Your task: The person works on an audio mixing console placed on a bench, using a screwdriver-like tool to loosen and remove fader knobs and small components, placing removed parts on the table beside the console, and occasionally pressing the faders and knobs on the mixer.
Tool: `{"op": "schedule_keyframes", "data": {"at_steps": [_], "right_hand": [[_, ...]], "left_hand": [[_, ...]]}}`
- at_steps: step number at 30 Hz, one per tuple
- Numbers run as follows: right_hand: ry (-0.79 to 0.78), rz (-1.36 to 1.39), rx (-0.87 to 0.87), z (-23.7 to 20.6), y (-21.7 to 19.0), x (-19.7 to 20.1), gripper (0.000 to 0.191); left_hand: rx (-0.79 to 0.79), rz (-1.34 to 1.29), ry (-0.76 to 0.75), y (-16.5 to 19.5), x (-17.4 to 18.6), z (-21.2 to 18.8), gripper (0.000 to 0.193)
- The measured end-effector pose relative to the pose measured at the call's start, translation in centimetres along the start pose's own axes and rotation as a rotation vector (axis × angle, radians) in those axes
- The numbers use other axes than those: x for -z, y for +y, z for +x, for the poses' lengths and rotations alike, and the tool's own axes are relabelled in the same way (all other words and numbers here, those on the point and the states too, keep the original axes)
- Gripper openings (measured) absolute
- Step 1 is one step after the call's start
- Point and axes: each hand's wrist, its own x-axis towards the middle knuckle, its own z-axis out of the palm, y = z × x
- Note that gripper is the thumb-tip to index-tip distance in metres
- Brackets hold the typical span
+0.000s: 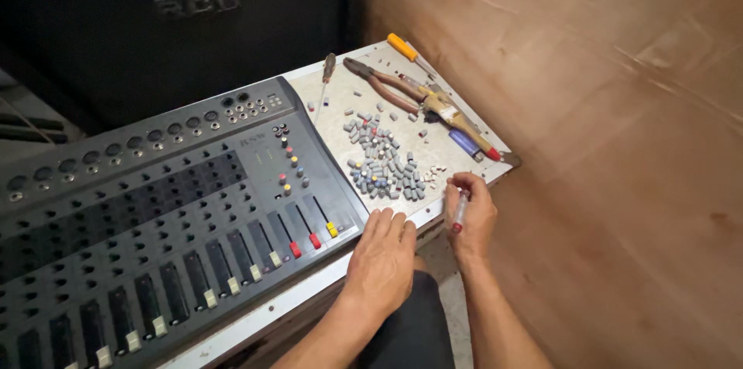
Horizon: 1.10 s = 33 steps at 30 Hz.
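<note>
Grey audio mixer point(155, 206) on a pale tabletop point(340, 117), left hand point(381, 257) flat with open grip at its front edge, right hand point(470, 214) grip closed round a small red-tipped tool point(460, 212), beside a heap of grey knobs point(383, 164), pliers point(395, 84) beyond.

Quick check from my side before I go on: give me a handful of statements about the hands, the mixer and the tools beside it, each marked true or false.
1. The left hand lies flat on the front edge of the audio mixer. True.
2. The right hand is empty. False: it holds a small clear tool with a red tip.
3. A pile of small grey knobs lies on the white board to the right of the mixer. True.
4. The pliers lie on the mixer's faders. False: they lie on the white board, beyond the knobs.
5. A screwdriver with an orange handle lies at the far end of the board. True.
6. Every fader cap is white. False: some are red or yellow.
</note>
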Motion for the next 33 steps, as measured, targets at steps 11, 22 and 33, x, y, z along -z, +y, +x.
{"op": "schedule_keyframes", "data": {"at_steps": [11,22,33], "right_hand": [[-0.156,-0.183,0.205,4.7,1.7,-1.2,0.014],[-0.129,-0.175,0.171,4.4,3.1,-1.8,0.015],[-0.165,0.402,-0.199,0.4,3.1,-1.5,0.012]], "left_hand": [[0.070,0.241,-0.150,0.2,-2.9,1.5,0.048],[0.079,0.140,-0.113,0.0,-1.8,1.6,0.040],[0.010,0.027,0.044,-1.6,-2.1,0.3,0.016]]}}
